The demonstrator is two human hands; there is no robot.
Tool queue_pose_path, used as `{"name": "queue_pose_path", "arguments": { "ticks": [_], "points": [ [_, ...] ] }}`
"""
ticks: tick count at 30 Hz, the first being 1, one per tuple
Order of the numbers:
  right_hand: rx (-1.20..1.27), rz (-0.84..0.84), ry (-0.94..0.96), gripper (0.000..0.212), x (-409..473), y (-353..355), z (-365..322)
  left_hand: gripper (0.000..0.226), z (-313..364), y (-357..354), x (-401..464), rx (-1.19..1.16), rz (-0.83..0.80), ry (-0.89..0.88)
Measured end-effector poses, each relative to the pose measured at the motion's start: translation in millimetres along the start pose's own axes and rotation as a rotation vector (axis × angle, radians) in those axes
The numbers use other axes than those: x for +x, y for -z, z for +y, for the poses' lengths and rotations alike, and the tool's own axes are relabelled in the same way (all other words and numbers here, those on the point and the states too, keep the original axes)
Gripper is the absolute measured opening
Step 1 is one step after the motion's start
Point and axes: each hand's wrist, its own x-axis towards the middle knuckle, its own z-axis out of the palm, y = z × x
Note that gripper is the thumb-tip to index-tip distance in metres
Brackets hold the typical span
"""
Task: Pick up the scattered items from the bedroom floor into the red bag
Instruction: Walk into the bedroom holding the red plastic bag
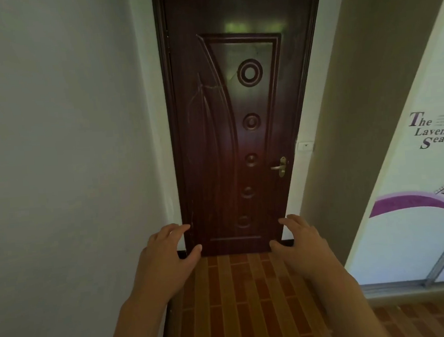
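**Both hands out, nothing in them**

We've got our left hand [166,250] and right hand [298,239] raised facing a closed dark door [234,130], fingers [179,229] loosely spread and slightly curled, touching nothing. Red bag and scattered items aren't visible; just brick-pattern floor [242,305].

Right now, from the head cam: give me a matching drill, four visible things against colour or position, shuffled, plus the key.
Things:
1. door
2. door handle
3. floor
4. wardrobe panel

Descriptions:
A. white, lettered "The Lavender Sea", at right
B. dark brown, shut, straight ahead
C. brass-coloured, on the door's right side
D. orange-brown brick pattern, underfoot

Pairs: 1-B, 2-C, 3-D, 4-A
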Motion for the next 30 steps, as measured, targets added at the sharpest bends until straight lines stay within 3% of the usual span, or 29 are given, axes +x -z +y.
{"name": "queue_pose_path", "arguments": {
  "ticks": [4, 14, 30],
  "points": [
    [0.003, 0.025, 0.028, 0.071, 68, 2, 7, 0.077, 2, -20, 63, 0.025, -0.001, 0.015],
    [0.004, 0.062, 0.018, 0.073, 165, 21, 41, 0.069, 36, -79, 177, 0.016, -0.044, -0.073],
    [-0.08, 0.391, -0.551, 0.073, 196, 92, 171, 0.057, 204, -255, 340, -0.106, -0.35, -0.637]
  ]
}}
